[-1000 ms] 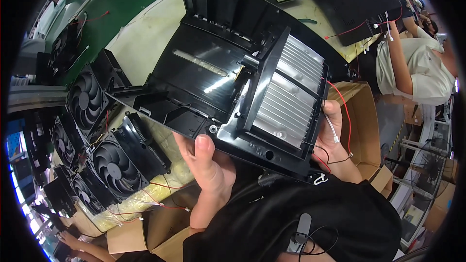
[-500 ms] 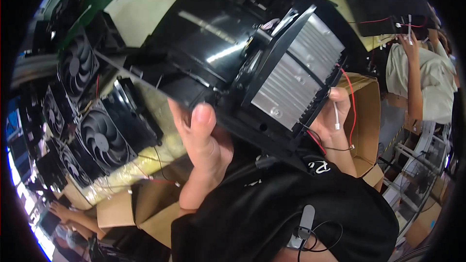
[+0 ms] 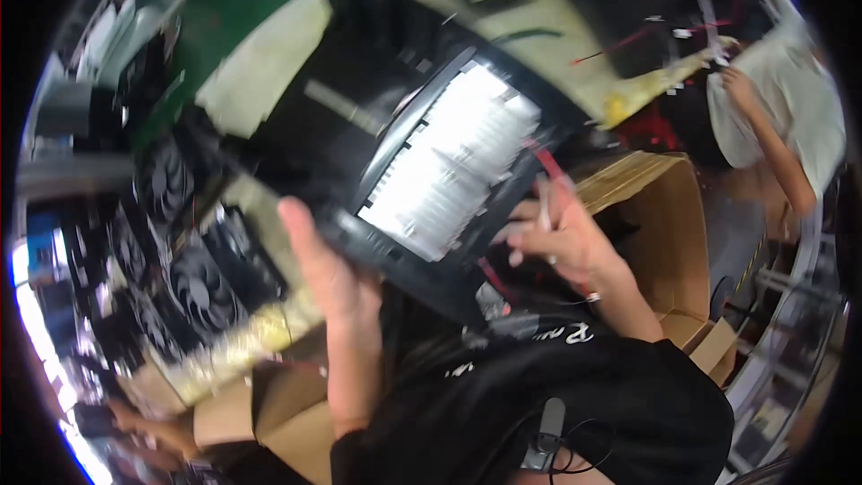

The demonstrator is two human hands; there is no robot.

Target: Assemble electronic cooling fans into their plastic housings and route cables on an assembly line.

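Both hands grip a black plastic panel with silver finned heatsink (image 3: 449,171): left hand (image 3: 328,274) clamps its near edge, right hand (image 3: 561,238) fingers curl beneath, long axis running up-right from them.

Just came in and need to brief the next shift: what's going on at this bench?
A person holds up a black housing with a finned metal heatsink, tilted, over the bench. The left hand grips its lower edge; the right hand supports its right side by red wires. Cooling fans lie at left, an open cardboard box at right. Another person works beyond. The picture is motion-blurred.
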